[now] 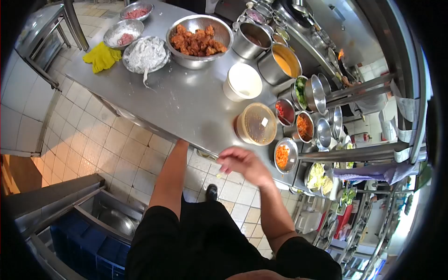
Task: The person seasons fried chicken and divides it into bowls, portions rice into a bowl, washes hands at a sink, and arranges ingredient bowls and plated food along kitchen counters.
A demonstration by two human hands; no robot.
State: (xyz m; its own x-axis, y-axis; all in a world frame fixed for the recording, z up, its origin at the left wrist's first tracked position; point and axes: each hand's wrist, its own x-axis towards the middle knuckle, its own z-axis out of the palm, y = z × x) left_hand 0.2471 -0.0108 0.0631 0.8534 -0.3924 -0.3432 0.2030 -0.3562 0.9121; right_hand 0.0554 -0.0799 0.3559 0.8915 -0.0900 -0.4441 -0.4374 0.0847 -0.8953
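My left forearm (169, 179) reaches to the front edge of the steel counter (186, 112), and the hand itself is hidden beneath that edge. My right hand (246, 165) hovers just off the counter's edge, somewhat blurred, its fingers loosely bent and nothing visible in them. Nearest to it on the counter is a round plastic tub (255, 123) with a translucent lid bearing a small white label. Behind that tub stands an open white bucket (242, 82). A small metal bowl of diced orange vegetable (283, 156) sits right of the hand.
Fried pieces fill a large steel bowl (199, 57) at the back. Beside it are a foil-covered bowl (146, 55), a yellow cloth (102, 57) and bowls of raw meat (125, 38). A pot of orange sauce (285, 60) and several vegetable bowls line the right. A flame (341, 53) burns beyond.
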